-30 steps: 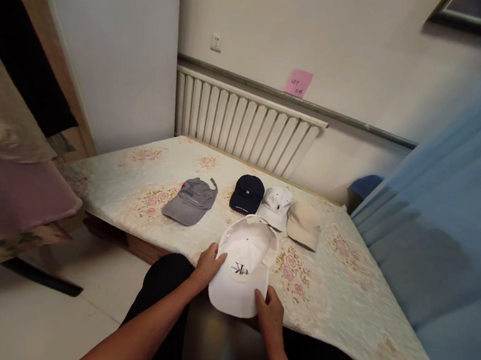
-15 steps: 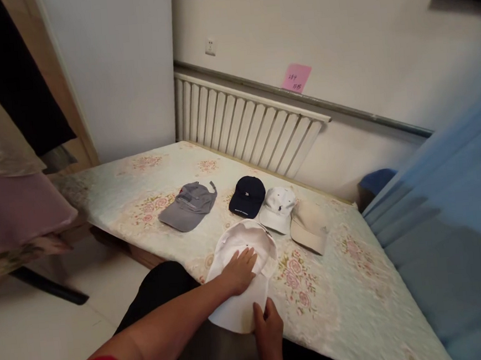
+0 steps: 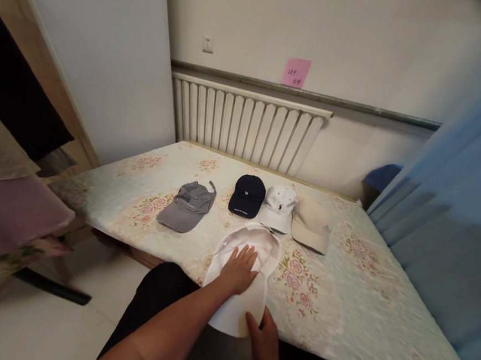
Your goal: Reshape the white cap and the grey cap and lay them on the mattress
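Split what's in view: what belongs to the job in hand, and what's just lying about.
In hand:
held white cap
left hand, spread on it
right hand, gripping its brim

Lying about, apparently unused:
gray cap
navy cap
white cap with dark emblem
beige cap

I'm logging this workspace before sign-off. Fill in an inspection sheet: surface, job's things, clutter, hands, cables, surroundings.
Surface: pale floral cover.
Job's things: white cap, brim toward the wearer of the camera.
Clutter: gray cap, dark cap, emblem cap and beige cap lie on the cover.
Hands: left hand rests spread on the white cap's crown; right hand grips its brim edge.
Cables: nothing seen.
Surroundings: radiator, wall with pink note, blue curtain.
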